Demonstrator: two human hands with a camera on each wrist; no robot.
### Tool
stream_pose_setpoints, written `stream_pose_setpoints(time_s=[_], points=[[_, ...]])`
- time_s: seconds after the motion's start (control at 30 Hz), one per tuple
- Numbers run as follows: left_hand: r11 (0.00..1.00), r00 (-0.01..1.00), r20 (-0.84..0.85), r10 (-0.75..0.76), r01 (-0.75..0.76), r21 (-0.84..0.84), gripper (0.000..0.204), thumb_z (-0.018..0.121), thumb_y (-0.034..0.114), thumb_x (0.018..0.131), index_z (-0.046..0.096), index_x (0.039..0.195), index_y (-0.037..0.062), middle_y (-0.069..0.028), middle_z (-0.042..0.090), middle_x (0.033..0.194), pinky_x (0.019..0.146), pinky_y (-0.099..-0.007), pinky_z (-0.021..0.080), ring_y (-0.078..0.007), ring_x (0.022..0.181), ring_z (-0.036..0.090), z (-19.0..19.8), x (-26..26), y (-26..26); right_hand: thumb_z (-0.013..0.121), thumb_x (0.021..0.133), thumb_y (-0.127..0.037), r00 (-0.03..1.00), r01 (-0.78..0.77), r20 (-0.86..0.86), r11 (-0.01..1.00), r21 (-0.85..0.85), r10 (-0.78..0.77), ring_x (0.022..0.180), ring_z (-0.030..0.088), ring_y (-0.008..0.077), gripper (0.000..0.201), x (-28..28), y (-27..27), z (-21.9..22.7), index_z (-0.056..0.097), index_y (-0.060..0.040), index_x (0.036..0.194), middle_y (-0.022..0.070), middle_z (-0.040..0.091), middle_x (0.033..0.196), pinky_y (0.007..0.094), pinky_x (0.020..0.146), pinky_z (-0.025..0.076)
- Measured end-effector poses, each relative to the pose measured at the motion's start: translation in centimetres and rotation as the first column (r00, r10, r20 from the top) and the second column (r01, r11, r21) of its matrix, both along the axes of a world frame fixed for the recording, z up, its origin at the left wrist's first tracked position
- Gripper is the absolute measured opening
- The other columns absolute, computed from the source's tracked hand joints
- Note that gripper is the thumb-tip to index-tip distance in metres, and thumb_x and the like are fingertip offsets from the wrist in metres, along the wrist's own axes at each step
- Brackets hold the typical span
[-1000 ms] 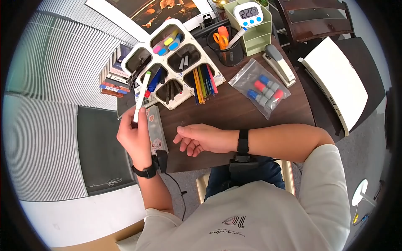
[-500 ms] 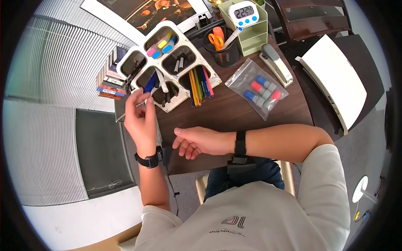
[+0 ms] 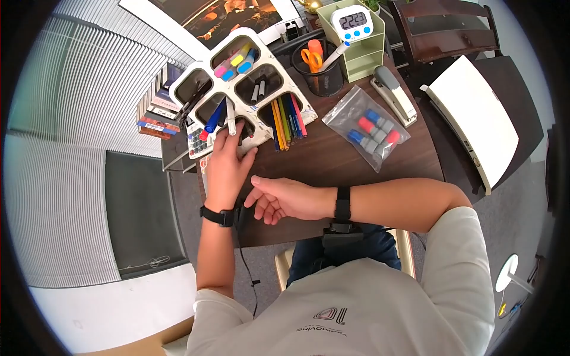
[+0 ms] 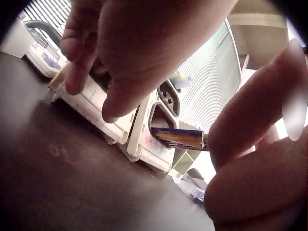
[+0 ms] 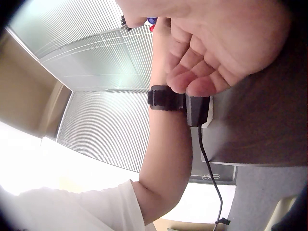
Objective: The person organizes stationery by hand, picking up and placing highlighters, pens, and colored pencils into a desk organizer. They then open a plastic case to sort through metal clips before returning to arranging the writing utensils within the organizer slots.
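My left hand (image 3: 224, 172) reaches over the front of a white desk organizer (image 3: 249, 142), its fingertips at the front compartment with dark pens; some fingertips are hidden there. In the left wrist view, the left thumb (image 4: 113, 103) points down at the organizer's front wall, apart from the fingers (image 4: 77, 79). A white marker (image 3: 231, 121) leans upright in the organizer, just beyond the fingertips, beside a thick blue marker (image 3: 215, 117). My right hand (image 3: 279, 196) hangs over the desk's near edge, fingers loosely curled with nothing in them; the right wrist view shows its palm (image 5: 236, 38).
Colored pencils (image 3: 288, 121) and highlighters (image 3: 237, 62) fill other compartments. A calculator (image 3: 197, 142) lies left of the organizer. Rightward are a mesh cup (image 3: 323, 80) with orange scissors, a clear bag (image 3: 368, 127) of capped bottles or markers, a stapler (image 3: 395, 98) and a timer (image 3: 352, 24).
The left hand held the white marker a second ago; it has let go, leaving the marker in the organizer, and moved right to the front compartment. The right hand has stayed put.
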State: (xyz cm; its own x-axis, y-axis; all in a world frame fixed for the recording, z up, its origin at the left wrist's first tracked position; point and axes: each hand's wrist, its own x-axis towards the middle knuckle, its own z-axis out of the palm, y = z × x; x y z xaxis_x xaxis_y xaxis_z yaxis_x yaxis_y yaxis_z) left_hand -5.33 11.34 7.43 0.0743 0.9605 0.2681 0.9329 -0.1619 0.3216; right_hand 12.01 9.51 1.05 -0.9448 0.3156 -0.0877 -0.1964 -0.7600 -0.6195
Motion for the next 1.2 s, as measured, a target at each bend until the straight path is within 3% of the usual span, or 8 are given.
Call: stream_pose_setpoints(time_s=[0.2, 0.5, 0.7, 0.83, 0.93, 1.07, 1.17, 1.2], points=[[0.998, 0.953, -0.301, 0.035, -0.050, -0.044, 0.051, 0.072, 0.036, 0.094, 0.060, 0.138, 0.0132, -0.0282, 0.067, 0.106, 0.072, -0.0522, 0.057, -0.0468, 0.087, 0.071, 0.7, 0.9, 1.3, 0.041, 0.106, -0.065, 1.000, -0.009, 0.006, 1.000, 0.012, 0.009, 0.080, 0.059, 0.0150, 0.068, 0.1, 0.0, 0.1, 0.061, -0.0011, 0.119, 0.0073, 0.062, 0.092, 0.0293, 0.076, 0.050], [1.000, 0.967, -0.252, 0.018, -0.020, -0.004, 0.033, 0.068, 0.032, 0.098, 0.069, 0.120, 0.0073, -0.0240, 0.067, 0.105, 0.072, -0.0499, 0.057, -0.0440, 0.087, 0.069, 0.0, -0.3, 0.7, 0.042, 0.105, -0.066, 1.000, -0.011, 0.002, 1.000, 0.025, 0.011, 0.080, 0.060, 0.0152, 0.070, 0.1, 0.0, -0.1, 0.061, -0.0003, 0.119, 0.0079, 0.062, 0.092, 0.0296, 0.075, 0.051], [0.996, 0.993, -0.105, -0.052, 0.044, -0.072, 0.028, 0.067, 0.007, 0.095, 0.069, 0.122, 0.0045, -0.0219, 0.071, 0.111, 0.082, -0.0449, 0.056, -0.0412, 0.096, 0.070, 0.9, -1.2, -2.0, 0.042, 0.105, -0.066, 1.000, -0.007, 0.011, 1.000, 0.026, 0.007, 0.081, 0.060, 0.0156, 0.070, 0.0, 0.0, -0.1, 0.061, 0.0000, 0.119, 0.0082, 0.062, 0.092, 0.0297, 0.076, 0.051], [0.985, 0.989, -0.103, -0.106, 0.118, 0.124, 0.032, 0.064, -0.002, 0.093, 0.071, 0.124, 0.0049, -0.0198, 0.071, 0.121, 0.088, -0.0411, 0.057, -0.0365, 0.100, 0.072, 0.6, -2.1, -4.2, 0.043, 0.106, -0.064, 1.000, -0.012, 0.005, 1.000, 0.023, 0.012, 0.081, 0.060, 0.0154, 0.067, -0.2, 0.0, -0.3, 0.061, -0.0005, 0.118, 0.0079, 0.062, 0.092, 0.0296, 0.076, 0.051], [0.986, 0.981, 0.191, 0.020, -0.051, 0.160, 0.033, 0.064, -0.006, 0.094, 0.071, 0.125, 0.0014, -0.0177, 0.072, 0.125, 0.087, -0.0346, 0.059, -0.0231, 0.096, 0.076, -0.3, -1.5, -7.6, 0.048, 0.106, -0.060, 1.000, -0.009, 0.017, 0.999, 0.033, 0.008, 0.082, 0.059, 0.0145, 0.061, -0.4, -0.1, -0.6, 0.062, -0.0017, 0.116, 0.0069, 0.062, 0.094, 0.0288, 0.075, 0.051], [0.966, 0.943, 0.330, 0.042, -0.122, 0.226, 0.031, 0.061, -0.006, 0.097, 0.069, 0.127, -0.0024, -0.0195, 0.071, 0.126, 0.086, -0.0349, 0.060, -0.0222, 0.095, 0.075, -2.5, 0.3, -13.2, 0.057, 0.104, -0.053, 0.999, 0.037, 0.028, 0.994, 0.104, -0.040, 0.084, 0.059, 0.0121, 0.049, 0.0, -0.5, 0.3, 0.067, -0.0052, 0.105, 0.0031, 0.065, 0.096, 0.0275, 0.076, 0.051], [0.929, 0.770, 0.637, 0.034, -0.259, 0.264, 0.032, 0.058, -0.006, 0.100, 0.064, 0.131, -0.0058, -0.0199, 0.072, 0.119, 0.085, -0.0358, 0.060, -0.0221, 0.093, 0.074, -3.8, 2.5, -15.4, 0.060, 0.104, -0.051, 0.998, 0.002, 0.065, 0.962, 0.273, -0.021, 0.085, 0.059, 0.0100, 0.045, 0.4, -0.5, 0.9, 0.067, -0.0079, 0.096, -0.0005, 0.065, 0.093, 0.0276, 0.078, 0.051], [0.942, 0.599, 0.801, -0.005, -0.267, 0.205, 0.034, 0.057, -0.002, 0.102, 0.060, 0.136, -0.0065, -0.0189, 0.072, 0.116, 0.084, -0.0350, 0.060, -0.0212, 0.094, 0.072, -4.2, 2.8, -15.6, 0.060, 0.104, -0.051, 0.998, -0.014, 0.066, 0.961, 0.275, -0.004, 0.085, 0.059, 0.0100, 0.045, 0.3, -0.4, 0.8, 0.067, -0.0079, 0.096, -0.0005, 0.065, 0.093, 0.0276, 0.078, 0.051]])
